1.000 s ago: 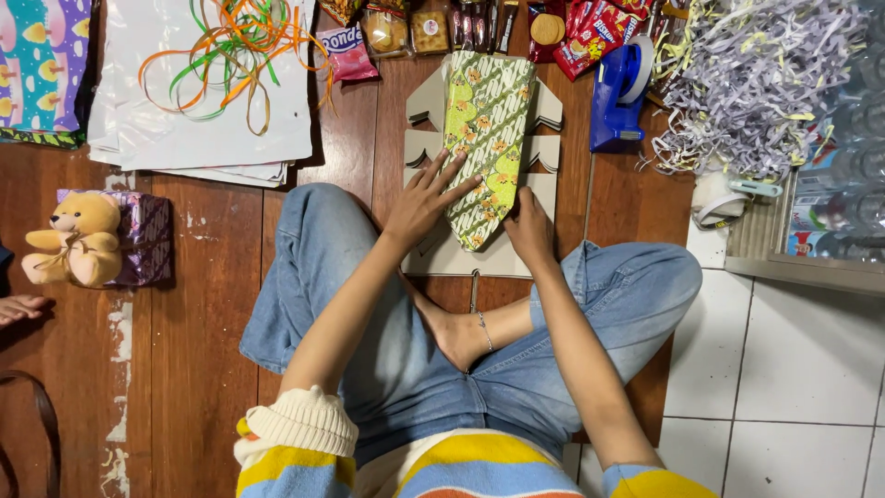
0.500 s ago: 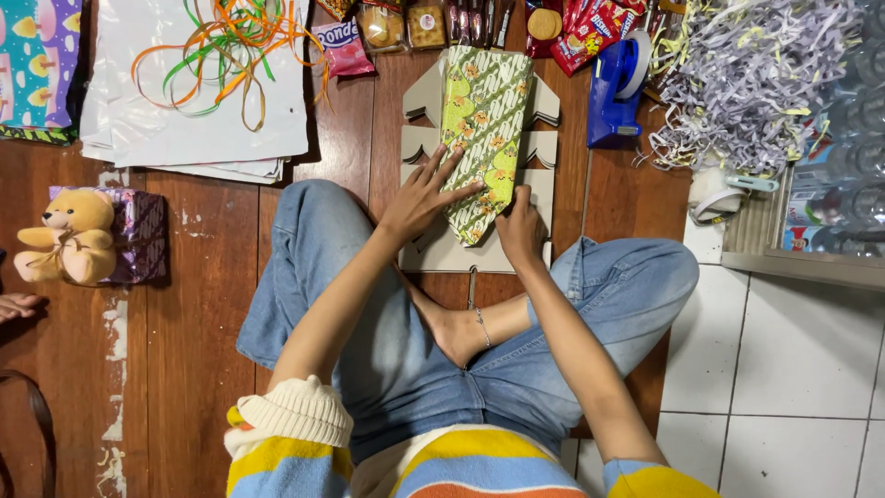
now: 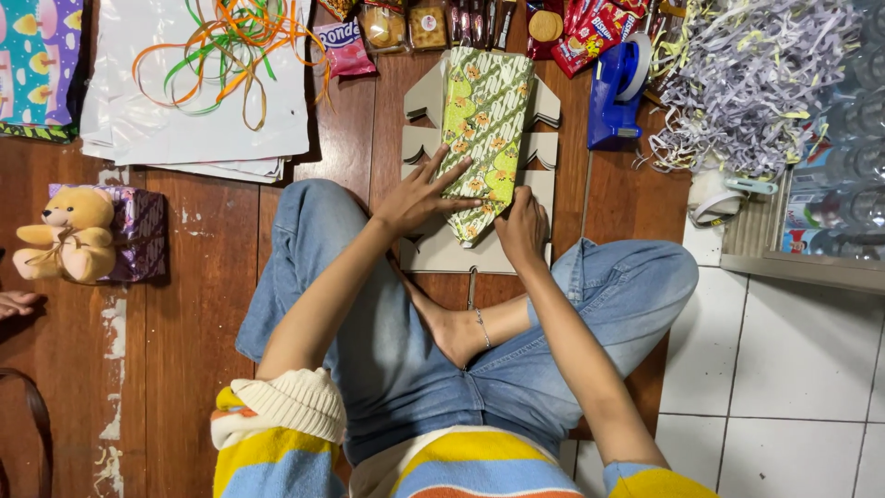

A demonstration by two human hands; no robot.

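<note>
Two hands: left point(image 3: 419, 198), right point(image 3: 522, 226) on one wrapped box point(image 3: 484, 129); one teddy bear point(image 3: 66, 235).

Materials, floor scene
Glossy patterned wrapping paper point(image 3: 484, 138) on matt grey cardboard point(image 3: 433, 249); worn wood floor point(image 3: 194, 304); plush teddy point(image 3: 66, 235); plastic tape dispenser point(image 3: 619, 92).

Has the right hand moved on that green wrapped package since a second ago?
Yes. The right hand has slid from the green wrapped package's right edge toward its pointed near end, judged against the cardboard beneath.

left hand point(image 3: 419, 195): flat, fingers spread | right hand point(image 3: 522, 226): curled, knuckles up
</note>
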